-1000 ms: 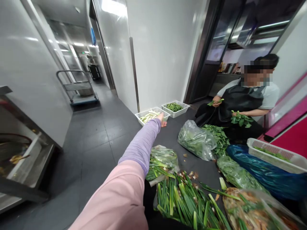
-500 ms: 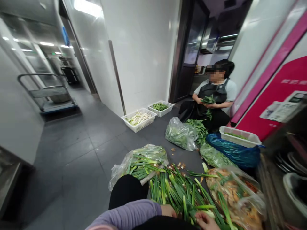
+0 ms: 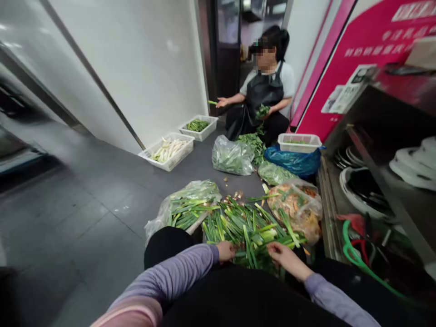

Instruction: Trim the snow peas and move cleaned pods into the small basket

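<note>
The left hand is half closed at the near left edge of the pile of stalks; the right hand has its fingers bent close to the thumb at the near right edge. Whether either grips a stalk I cannot tell. The stalks lie on the floor, between and beyond the hands; many have their long axis from far left to near right, while some point nearly straight away. A clear bag of stalks lies to the left, a brownish bag to the right. Farther out are a bag of greens and a blue bag under a white tub. At far left, pale stalks in a basket run mostly from near left to far right. Beyond, a person holds greens.
</note>
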A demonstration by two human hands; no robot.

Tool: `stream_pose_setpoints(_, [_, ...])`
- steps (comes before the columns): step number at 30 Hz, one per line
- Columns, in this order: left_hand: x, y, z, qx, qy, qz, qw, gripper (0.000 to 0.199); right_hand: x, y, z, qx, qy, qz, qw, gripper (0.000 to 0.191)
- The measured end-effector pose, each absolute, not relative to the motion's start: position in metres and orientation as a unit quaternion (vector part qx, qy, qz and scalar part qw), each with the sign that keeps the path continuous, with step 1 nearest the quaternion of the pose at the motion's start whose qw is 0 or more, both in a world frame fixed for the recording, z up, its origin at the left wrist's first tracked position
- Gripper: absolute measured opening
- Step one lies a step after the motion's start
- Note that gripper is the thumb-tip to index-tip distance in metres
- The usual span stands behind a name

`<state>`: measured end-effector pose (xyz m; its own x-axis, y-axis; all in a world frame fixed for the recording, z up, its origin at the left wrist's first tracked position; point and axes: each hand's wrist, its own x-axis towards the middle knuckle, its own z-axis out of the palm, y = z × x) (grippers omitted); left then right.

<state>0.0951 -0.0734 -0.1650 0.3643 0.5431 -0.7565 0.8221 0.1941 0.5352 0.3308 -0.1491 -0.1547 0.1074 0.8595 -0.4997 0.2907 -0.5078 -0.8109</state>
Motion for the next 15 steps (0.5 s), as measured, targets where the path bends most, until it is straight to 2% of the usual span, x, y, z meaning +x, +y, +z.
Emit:
stream_pose_setpoints(2, [0.101, -0.057, -0.172, 0.615, 0.549, -0.171, 0.54, 0.003, 0.343, -0.137, -0.16, -0.692, -0.429, 0.522, 0.255, 0.033])
stream_pose_setpoints(7, [0.116, 0.012, -0.197, 0.614, 0.595, -0.184, 0.485, 0.015, 0.368, -0.074, -0.185, -0.733, -0.418, 0.494, 0.21, 0.037])
stream_pose_setpoints(12, [0.137, 0.102, -0.244, 0.629, 0.638, -0.155, 0.416, 0.023, 0.402, 0.039, -0.228, -0.776, -0.46, 0.405, 0.149, 0.035])
stream_pose_setpoints(15, [0.157, 0.161, -0.285, 0.651, 0.642, -0.128, 0.385, 0.026, 0.431, 0.12, -0.265, -0.796, -0.478, 0.364, 0.077, 0.038])
